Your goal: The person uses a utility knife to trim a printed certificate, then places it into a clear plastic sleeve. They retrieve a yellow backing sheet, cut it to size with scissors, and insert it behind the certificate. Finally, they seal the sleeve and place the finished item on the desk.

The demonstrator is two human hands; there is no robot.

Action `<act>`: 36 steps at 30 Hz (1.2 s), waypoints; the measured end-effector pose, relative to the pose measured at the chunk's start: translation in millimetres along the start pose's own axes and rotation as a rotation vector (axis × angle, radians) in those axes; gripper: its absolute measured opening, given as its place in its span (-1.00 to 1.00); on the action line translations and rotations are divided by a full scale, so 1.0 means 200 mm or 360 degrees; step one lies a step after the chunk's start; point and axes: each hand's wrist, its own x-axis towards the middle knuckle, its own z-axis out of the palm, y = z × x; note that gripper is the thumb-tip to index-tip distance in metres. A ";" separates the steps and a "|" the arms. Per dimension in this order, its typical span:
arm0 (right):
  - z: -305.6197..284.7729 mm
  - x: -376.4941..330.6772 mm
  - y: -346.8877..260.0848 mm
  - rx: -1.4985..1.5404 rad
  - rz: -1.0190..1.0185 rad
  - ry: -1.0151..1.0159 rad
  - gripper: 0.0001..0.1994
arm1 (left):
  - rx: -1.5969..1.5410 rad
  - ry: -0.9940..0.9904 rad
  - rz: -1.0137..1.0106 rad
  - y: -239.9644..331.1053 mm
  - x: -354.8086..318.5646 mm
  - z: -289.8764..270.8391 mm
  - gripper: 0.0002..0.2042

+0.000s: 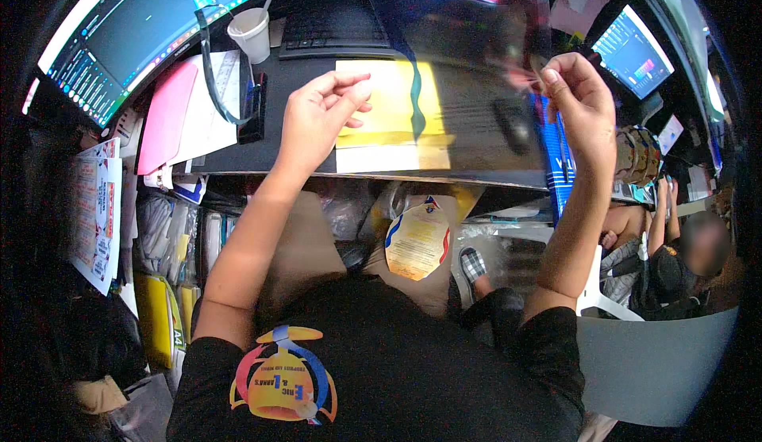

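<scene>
My left hand (324,115) hovers over the left edge of a yellow-and-white sheet (377,124) on the black desk. Its thumb and fingers are pinched together; whatever they hold, if anything, does not show. My right hand (583,107) is raised above the desk's right side, thumb and forefinger closed on a thin, pale, see-through strip (525,75) smeared by motion. A dark teal wavy band (416,97) runs down over the yellow sheet between my hands. On my lap lies a printed cutout (417,240) with blue and red curved edges.
At the back are a black keyboard (337,29), a white cup (252,33) and a lit monitor (159,25). A pink sheet (168,117) and a black strap (208,69) lie left. A blue package (558,172) stands right. Another person (675,271) sits far right.
</scene>
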 end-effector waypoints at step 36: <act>0.48 -0.11 0.38 0.1500 0.0628 -0.0360 -0.94 | 0.0605 0.0019 0.0036 0.36 -0.15 -0.07 -0.90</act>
